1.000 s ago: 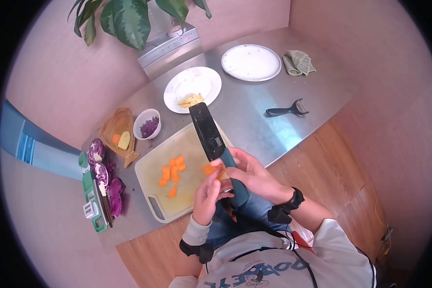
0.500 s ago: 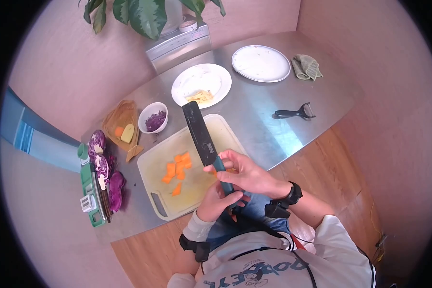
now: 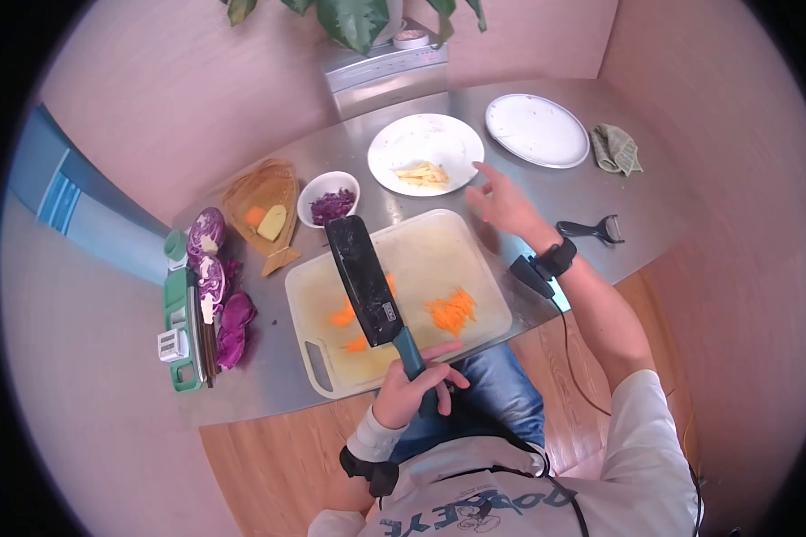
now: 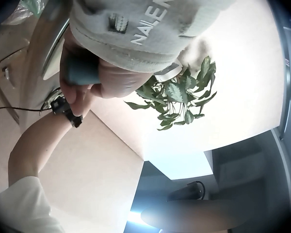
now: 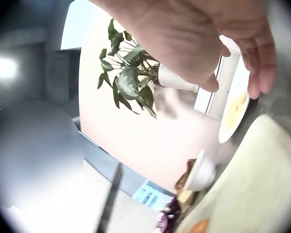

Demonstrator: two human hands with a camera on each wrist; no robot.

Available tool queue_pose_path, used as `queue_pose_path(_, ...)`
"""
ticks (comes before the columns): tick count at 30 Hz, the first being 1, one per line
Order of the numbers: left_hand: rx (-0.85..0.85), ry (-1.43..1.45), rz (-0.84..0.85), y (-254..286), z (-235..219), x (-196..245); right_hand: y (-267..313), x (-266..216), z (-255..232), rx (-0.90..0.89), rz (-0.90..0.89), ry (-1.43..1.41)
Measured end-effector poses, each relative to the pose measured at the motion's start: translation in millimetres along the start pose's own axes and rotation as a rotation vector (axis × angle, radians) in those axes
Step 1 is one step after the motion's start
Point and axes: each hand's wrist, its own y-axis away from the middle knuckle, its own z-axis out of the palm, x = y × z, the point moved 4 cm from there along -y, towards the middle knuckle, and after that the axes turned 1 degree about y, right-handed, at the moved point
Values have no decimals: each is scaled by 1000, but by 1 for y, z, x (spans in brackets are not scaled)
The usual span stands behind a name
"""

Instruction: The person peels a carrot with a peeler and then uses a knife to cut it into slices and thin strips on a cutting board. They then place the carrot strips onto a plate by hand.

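My left hand (image 3: 412, 390) grips the teal handle of a black cleaver (image 3: 364, 285), whose blade is held up over the cutting board (image 3: 412, 242). Beneath the blade, orange pieces (image 3: 341, 316) are partly hidden. A pile of thin orange strips (image 3: 451, 311) lies on the board's right part. My right hand (image 3: 508, 208) is empty, fingers extended, beside the right edge of the white plate (image 3: 394, 134) that holds pale yellow strips (image 3: 423, 174). In the right wrist view my fingers (image 5: 260, 73) appear near that plate's rim; touching or apart, I cannot tell.
A bowl of shredded purple cabbage (image 3: 333, 206) and a basket (image 3: 282, 183) stand behind the board. Cabbage pieces (image 3: 235, 327) and a green tray (image 3: 177, 295) lie left. An oval plate (image 3: 537, 132), a cloth (image 3: 615, 150) and a peeler (image 3: 591, 231) are right.
My right hand has left the cleaver and moved out toward the plate. My left hand now holds the handle alone. The strips pile shows on the board's right part.
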Motion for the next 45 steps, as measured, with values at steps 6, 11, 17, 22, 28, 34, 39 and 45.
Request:
queue_pose_path(6, 65, 88, -39, 28, -15, -3, -41, -69, 92, -337, 8, -253)
queue_pose_path(11, 74, 120, -8, 47, -25, -13, -88, -92, 144, -584, 105, -422)
queue_pose_path(17, 97, 138, -6, 57, -33, -13, -92, -119, 179, -550, 86, -443)
queue_pose_path(22, 82, 140, 13, 59, -39, -14, -84, -127, 184, -564, 54, -371)
queue_pose_path(28, 91, 182, 32, 66, -42, -17, -123, -54, 60, 181, -242, 385)
queue_pose_path(34, 78, 165, 36, 65, -39, -20, -112, 47, -23, 130, 184, 532)
queue_pose_path(39, 71, 149, 17, 60, -29, -19, -124, 80, 2, -22, 212, 13)
queue_pose_path(45, 84, 120, 13, 60, -21, -18, -111, 74, 16, 110, 192, 17)
